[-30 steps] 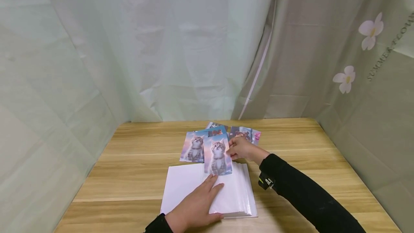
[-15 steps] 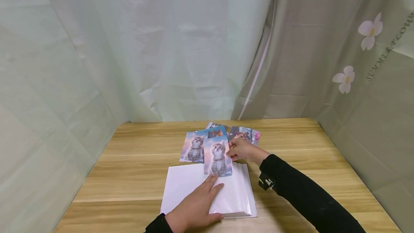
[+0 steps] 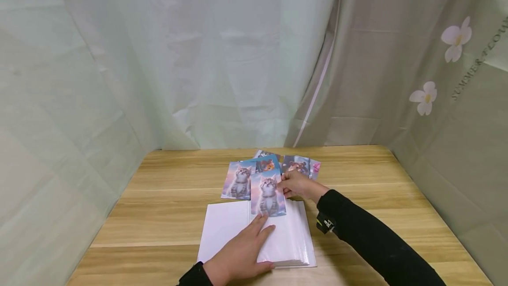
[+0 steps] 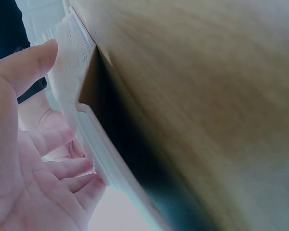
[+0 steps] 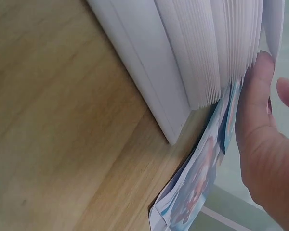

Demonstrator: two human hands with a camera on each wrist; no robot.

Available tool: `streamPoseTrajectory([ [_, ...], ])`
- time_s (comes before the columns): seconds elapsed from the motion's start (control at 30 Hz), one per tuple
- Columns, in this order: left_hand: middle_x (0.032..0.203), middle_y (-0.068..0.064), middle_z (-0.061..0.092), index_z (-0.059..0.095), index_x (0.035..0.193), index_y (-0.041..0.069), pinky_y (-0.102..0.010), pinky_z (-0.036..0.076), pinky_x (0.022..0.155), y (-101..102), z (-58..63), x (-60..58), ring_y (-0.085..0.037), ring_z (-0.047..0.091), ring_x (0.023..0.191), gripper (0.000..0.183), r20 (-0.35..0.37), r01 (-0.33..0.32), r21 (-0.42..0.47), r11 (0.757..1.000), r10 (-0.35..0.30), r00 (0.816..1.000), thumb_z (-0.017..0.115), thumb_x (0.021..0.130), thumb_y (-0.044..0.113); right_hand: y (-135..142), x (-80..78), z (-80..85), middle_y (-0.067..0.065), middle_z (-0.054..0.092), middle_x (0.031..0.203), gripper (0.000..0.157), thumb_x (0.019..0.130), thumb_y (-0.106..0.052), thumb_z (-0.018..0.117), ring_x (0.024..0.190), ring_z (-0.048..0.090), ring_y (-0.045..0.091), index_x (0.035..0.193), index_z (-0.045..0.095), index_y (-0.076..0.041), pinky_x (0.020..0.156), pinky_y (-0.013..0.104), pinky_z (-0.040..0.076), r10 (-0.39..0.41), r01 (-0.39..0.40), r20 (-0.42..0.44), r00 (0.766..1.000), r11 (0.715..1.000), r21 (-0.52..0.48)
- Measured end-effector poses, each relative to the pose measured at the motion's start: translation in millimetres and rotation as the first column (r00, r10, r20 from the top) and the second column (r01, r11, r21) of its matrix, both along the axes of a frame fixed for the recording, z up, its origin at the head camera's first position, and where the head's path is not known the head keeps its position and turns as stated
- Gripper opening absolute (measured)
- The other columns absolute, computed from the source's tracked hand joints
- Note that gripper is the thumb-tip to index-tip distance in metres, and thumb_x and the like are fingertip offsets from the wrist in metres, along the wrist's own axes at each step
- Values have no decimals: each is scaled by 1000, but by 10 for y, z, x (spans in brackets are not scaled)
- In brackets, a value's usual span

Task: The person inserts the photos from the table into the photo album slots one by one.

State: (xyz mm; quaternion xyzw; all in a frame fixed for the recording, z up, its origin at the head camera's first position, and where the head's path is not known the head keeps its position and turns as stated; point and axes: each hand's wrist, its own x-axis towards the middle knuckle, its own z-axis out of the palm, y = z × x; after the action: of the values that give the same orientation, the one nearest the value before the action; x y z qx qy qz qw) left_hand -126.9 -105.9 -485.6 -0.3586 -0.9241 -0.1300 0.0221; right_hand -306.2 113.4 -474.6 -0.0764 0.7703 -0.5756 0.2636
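A white photo album (image 3: pixel 225 222) lies spread on the wooden table, its inner cover on the left and a stack of sleeve pages (image 5: pixel 197 53) on the right. My right hand (image 3: pixel 300 185) pinches the right edge of a kitten picture (image 3: pixel 268 195), whose lower part lies over the top of the right page. Spread across that page, my left hand (image 3: pixel 243 250) has extended fingers, with fingertips touching the picture's bottom edge. Whether that edge is inside the sleeve, I cannot tell. In the left wrist view the fingers (image 4: pixel 67 168) rest along the album.
Behind the album lie a second kitten picture (image 3: pixel 238 182), a blue-edged picture (image 3: pixel 271 164), a bear picture (image 3: pixel 297 164) and others partly overlapped. The wooden table (image 3: pixel 158 215) ends at a pale curtain (image 3: pixel 230 78) at the back and sides.
The kitten picture has slid slightly toward the album's near side, uncovering more of the blue-edged picture behind it. Both hands keep nearly the same places.
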Motion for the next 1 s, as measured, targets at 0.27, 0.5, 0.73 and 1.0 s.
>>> streamPoseTrajectory([
  [0.27,158,-21,32,45,148,7,-42,37,113,5,2,-4,-34,33,146,82,30,-13,-11,1000,13,999,67,89,59,-21,-55,-50,13,60,81,14,98,-8,60,72,62,21,94,62,5,72,36,61,-81,81,-14,997,996,24],
  [0.5,158,-21,32,45,148,7,-42,37,113,6,28,-4,-34,33,145,82,47,-19,-18,1000,20,999,66,89,59,-36,-158,-88,12,62,82,15,97,-6,60,73,63,21,95,63,8,76,38,61,-149,149,-14,989,989,-10],
  [0.73,158,-22,32,46,147,6,-42,38,113,4,14,-1,-35,34,145,82,34,-12,-14,1000,13,999,65,89,60,-68,-241,-121,12,65,92,21,98,-6,60,78,64,18,112,63,10,78,36,60,-184,182,-61,981,983,-29],
  [1.0,157,-22,35,47,145,6,-40,38,113,5,6,-12,-35,35,145,80,20,-5,-10,1000,5,1000,67,88,58,-115,-225,-78,17,63,113,25,100,-5,59,93,65,26,123,63,2,83,38,58,-138,147,-152,979,988,48],
])
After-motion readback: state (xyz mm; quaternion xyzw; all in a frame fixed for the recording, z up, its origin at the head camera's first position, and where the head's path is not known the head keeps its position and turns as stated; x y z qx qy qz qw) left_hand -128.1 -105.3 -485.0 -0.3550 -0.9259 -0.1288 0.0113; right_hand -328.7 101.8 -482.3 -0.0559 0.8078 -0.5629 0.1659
